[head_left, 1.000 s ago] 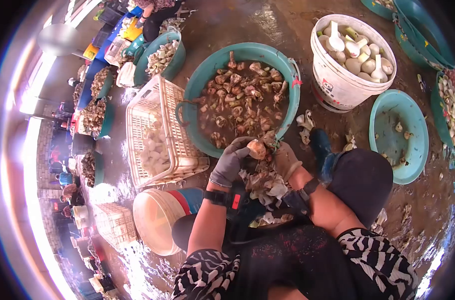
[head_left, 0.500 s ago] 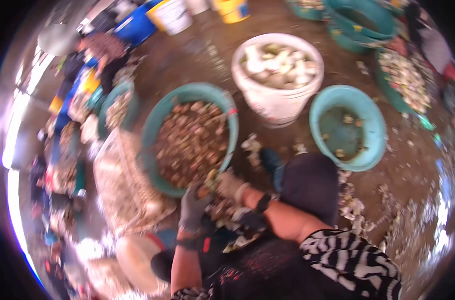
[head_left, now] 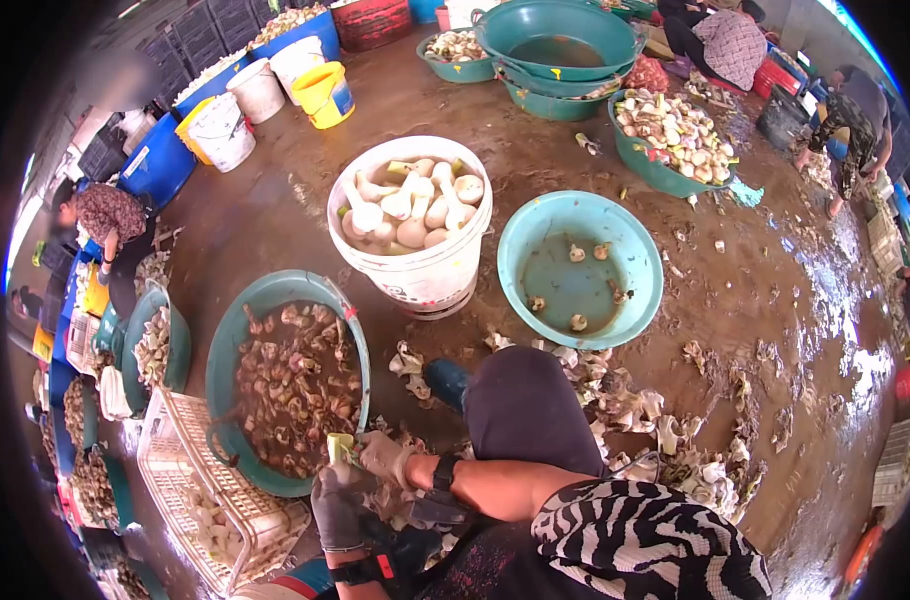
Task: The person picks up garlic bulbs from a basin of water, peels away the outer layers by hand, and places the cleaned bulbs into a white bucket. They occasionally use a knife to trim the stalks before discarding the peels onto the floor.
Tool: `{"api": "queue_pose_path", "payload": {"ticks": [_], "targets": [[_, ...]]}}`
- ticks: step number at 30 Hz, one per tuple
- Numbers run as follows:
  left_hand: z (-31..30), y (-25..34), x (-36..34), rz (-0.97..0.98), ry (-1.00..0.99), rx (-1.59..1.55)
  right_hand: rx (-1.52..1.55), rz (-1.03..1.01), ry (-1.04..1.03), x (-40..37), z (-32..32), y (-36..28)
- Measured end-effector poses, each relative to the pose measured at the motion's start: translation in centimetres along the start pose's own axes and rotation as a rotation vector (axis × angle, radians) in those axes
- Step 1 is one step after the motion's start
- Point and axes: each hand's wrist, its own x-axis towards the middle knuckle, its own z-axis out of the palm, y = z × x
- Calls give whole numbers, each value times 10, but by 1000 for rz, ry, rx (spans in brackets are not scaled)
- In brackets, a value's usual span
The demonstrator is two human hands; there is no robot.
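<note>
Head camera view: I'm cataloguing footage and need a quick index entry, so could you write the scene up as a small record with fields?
left hand: grey glove, beside the green tub
right hand: gloved, close to the left
between hands: pale green piece; which hand grips it, cannot tell
green tub: brownish bulbs in murky water
white bucket: pale bulbs, some with stems
shallow basin: a few small bulbs
crate: beside the green tub
floor: wet, scattered peelings
</note>
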Motion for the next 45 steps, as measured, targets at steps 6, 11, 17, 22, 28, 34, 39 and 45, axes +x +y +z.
{"api": "queue_pose_path", "payload": {"ticks": [6,11,17,22,28,34,39,45], "targets": [[19,13,-2,72,131,61,27,-46,-39,-27,9,-48],[13,7,-2,156,0,56,-79,-36,-137,-24,4,-41],[3,21,-9,318,-40,304,-768,45,106,-36,3,-51],[-31,61,0,385,-32,60,-1121,101,-410,-51,14,-20],[-56,55,26,37,-98,-565,-1334,90,-224,-19,12,-7],[-74,56,55,128,-8,-248,-514,47,71,6,5,34],[-58,51,69,-29,-310,-1,132,163,4,29,7,-11],[-43,47,74,-19,-282,271,201,370,-89,26,4,-21]]}}
